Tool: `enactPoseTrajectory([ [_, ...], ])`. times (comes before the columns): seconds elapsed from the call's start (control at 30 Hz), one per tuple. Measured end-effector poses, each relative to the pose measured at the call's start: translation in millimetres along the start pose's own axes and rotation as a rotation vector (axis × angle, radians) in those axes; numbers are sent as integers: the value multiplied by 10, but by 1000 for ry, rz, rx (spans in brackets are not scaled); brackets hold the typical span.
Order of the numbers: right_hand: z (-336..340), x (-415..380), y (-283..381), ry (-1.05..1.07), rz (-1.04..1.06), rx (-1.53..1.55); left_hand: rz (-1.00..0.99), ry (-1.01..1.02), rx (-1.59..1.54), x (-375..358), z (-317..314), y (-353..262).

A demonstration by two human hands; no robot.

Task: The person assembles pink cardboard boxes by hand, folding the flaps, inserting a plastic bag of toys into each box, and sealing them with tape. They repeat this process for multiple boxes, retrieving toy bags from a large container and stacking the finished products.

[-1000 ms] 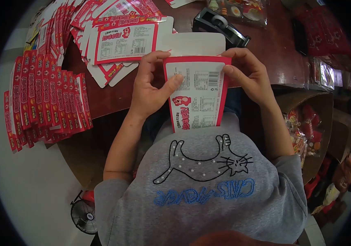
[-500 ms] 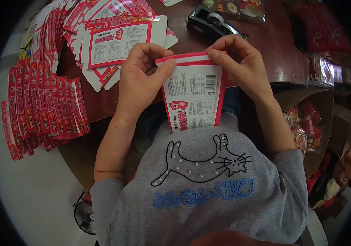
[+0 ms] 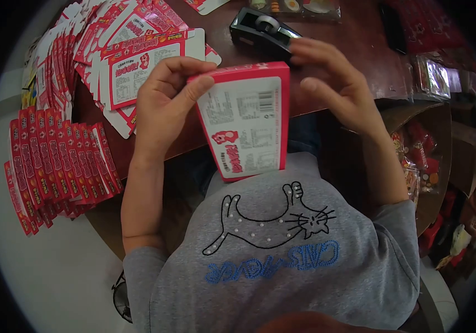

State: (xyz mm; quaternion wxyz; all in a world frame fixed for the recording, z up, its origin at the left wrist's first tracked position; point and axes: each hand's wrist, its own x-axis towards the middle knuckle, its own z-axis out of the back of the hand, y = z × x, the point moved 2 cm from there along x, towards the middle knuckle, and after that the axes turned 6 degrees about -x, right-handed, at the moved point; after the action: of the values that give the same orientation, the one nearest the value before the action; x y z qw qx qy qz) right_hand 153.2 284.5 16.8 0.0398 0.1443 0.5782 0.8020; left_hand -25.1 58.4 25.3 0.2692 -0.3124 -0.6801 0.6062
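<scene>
A red and white printed cardboard box stands tilted in front of my chest, its lower end against the grey shirt. My left hand grips its upper left corner, with the thumb on the printed face. The top end of the box is now a closed red flap. My right hand is off the box to the right, fingers apart and holding nothing. Its fingertips are close to a black tape dispenser with a roll of tape, on the brown table.
Flat printed cartons lie in a fanned pile at the back left. Below them, several red boxes stand packed in rows. On the right is an open cardboard carton with bagged items. Clear packets lie at the far edge.
The top flap, earlier pinched by both hands with a white strip showing, is folded shut. My right hand has let go and moved up towards the tape dispenser. The box has shifted slightly left.
</scene>
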Motion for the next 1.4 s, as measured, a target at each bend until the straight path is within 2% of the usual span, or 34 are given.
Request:
enactPoseTrajectory([
  [0.03,109,25,-59,-87,44,10,3,48,39,91,99,-12],
  [0.07,244,40,-178,-205,19,-118,6,97,76,195,223,-27],
  [0.1,292,86,-314,-214,15,-126,57,144,204,303,327,-44],
  [0.13,328,119,-454,-239,58,-408,56,156,199,401,344,16],
  [0.17,335,119,-572,-260,100,-691,15,159,347,492,349,105],
  [0.2,286,99,-710,-271,97,-700,-31,161,496,540,355,188],
  [0.23,196,121,-849,-256,10,-591,-214,179,811,532,303,241],
  [0.27,142,158,-965,-236,-74,-476,-223,184,811,472,244,321],
  [0.33,11,191,-914,-269,-80,-526,-141,208,1535,198,-36,375],
  [0.37,-43,196,-909,-291,-92,-511,-118,218,1354,184,69,596],
  [0.43,-118,197,-801,-314,-112,-487,-118,211,1318,146,55,544],
  [0.5,-112,225,-673,-216,-510,131,-121,193,1273,90,-15,466],
  [0.57,-158,218,-749,-276,-451,198,-234,357,1208,15,-152,398],
  [0.6,-163,230,-745,-342,-382,264,-235,358,1207,-14,-193,400],
  [0.67,-174,175,-642,-374,-318,240,-354,410,1017,-66,-261,407],
  [0.7,-181,143,-587,-402,-255,218,-352,410,1016,-77,-232,456],
  [0.77,-201,37,-607,-409,-284,182,-340,383,935,-120,-129,549],
  [0.8,-201,-22,-636,-418,-306,143,-339,387,934,-139,-118,532],
  [0.83,-212,-71,-749,-421,-309,143,-343,394,1089,-171,-118,503],
  [0.87,-210,-113,-911,-467,-291,-92,-347,398,1243,-188,-117,480],
  [0.9,-208,-114,-915,-505,-270,-327,-346,397,1242,-194,-108,457],
  [0.97,-183,-165,-863,-516,-239,-346,-260,461,1114,-225,-72,426],
  [1.0,-178,-167,-768,-528,-211,-362,-250,455,1118,-246,-41,423],
  [1.03,-164,-190,-654,-519,-213,-353,-297,549,1094,-276,-23,426],
  [1.07,-169,-201,-550,-326,-289,-133,-347,643,1069,-302,-7,425],
  [1.1,-211,-213,-473,-131,-360,84,-337,640,1073,-314,10,417],
  [1.13,-258,-211,-408,-126,-363,90,-362,635,1103,-323,11,404],
  [1.2,-436,-172,-305,164,-326,-37,-386,632,1128,-341,18,412],
  [1.23,-499,-148,-326,204,-265,-58,-381,634,1141,-340,20,424],
  [1.4,-707,-27,-407,294,-261,-160,-348,584,1036,-315,64,488],
])
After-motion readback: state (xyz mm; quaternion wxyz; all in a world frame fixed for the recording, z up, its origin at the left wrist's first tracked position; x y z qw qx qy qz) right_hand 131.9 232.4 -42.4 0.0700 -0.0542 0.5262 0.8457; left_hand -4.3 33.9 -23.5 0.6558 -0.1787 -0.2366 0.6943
